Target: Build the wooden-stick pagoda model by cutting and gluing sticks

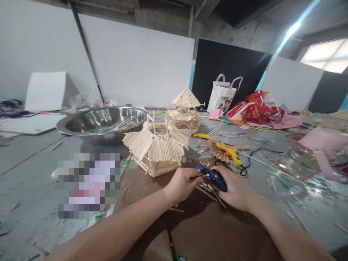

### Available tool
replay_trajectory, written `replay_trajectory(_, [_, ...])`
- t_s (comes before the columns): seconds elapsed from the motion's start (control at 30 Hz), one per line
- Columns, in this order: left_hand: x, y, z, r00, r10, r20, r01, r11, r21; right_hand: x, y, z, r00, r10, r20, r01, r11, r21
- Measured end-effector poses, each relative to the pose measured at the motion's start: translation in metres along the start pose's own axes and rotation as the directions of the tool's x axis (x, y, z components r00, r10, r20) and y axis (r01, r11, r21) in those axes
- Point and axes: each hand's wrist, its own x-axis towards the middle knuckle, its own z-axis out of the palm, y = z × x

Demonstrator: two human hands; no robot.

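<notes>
A person sits at a cluttered grey work table (32, 181), both bare forearms reaching in from the bottom edge. The left hand (181, 184) is curled, its fingertips pinching a thin wooden stick (201, 176) at the 3 o'clock side of the hand. The right hand (236, 188) is wrapped around a blue glue gun (212, 176), whose nozzle end points toward the left hand and sits touching or just beside the stick. Several loose sticks (210, 192) lie under and between the two hands on a brown mat (206, 232).

Just beyond the left hand, at 11 o'clock from it, stands a stick-built roof model (156, 148), pale wood, with sloped panels of sticks laid side by side. Behind that, at 12 o'clock, rises a small stick pavilion (186, 108) with a pointed roof. At 10 o'clock from the hands sits a wide steel bowl (102, 121). At 1 o'clock from the right hand lies a yellow glue gun (227, 150) with a black cord, resting near a small pleated paper fan (217, 148).

Farther back at 1 o'clock, a white tote bag (224, 95) leans on a black board, with a red plastic bag (252, 108) beside it. At 3 o'clock, a clear plastic container (297, 161) lies tilted, next to a pink object (323, 145). Stick scraps are scattered across the table.
</notes>
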Motion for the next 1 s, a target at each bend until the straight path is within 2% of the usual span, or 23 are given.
replay_trajectory(0.13, [-0.001, 0.0, 0.001, 0.999, 0.047, -0.001, -0.047, 0.998, 0.053, 0.001, 0.002, -0.002, 0.999, -0.046, 0.019, 0.045, 0.996, 0.073])
replay_trajectory(0.23, [-0.001, -0.001, 0.0, 0.993, 0.1, 0.057, -0.106, 0.989, 0.108, 0.001, 0.003, -0.004, 0.994, -0.09, 0.055, 0.084, 0.992, 0.096])
replay_trajectory(0.3, [-0.001, -0.002, -0.001, 0.993, 0.079, 0.088, -0.088, 0.991, 0.102, 0.001, 0.003, -0.005, 0.994, -0.094, 0.062, 0.088, 0.992, 0.093])
replay_trajectory(0.4, [0.001, -0.001, -0.004, 0.981, -0.051, 0.185, 0.063, 0.996, -0.061, 0.001, 0.004, -0.004, 0.997, -0.073, 0.033, 0.071, 0.995, 0.075])
replay_trajectory(0.5, [0.002, 0.001, -0.008, 0.928, -0.182, 0.325, 0.28, 0.917, -0.285, 0.0, 0.006, -0.002, 0.999, -0.051, -0.015, 0.052, 0.996, 0.069])
replay_trajectory(0.57, [0.003, 0.003, -0.01, 0.913, -0.217, 0.346, 0.343, 0.869, -0.358, 0.0, 0.007, -0.001, 0.999, -0.036, -0.04, 0.038, 0.998, 0.057])
replay_trajectory(0.77, [0.004, 0.004, -0.008, 0.956, -0.148, 0.253, 0.223, 0.928, -0.299, 0.0, 0.005, 0.002, 0.998, -0.019, -0.065, 0.02, 1.0, 0.014])
replay_trajectory(1.0, [0.002, 0.002, -0.005, 0.954, -0.143, 0.262, 0.198, 0.96, -0.197, 0.0, 0.002, 0.004, 0.998, -0.021, -0.056, 0.02, 1.0, -0.021])
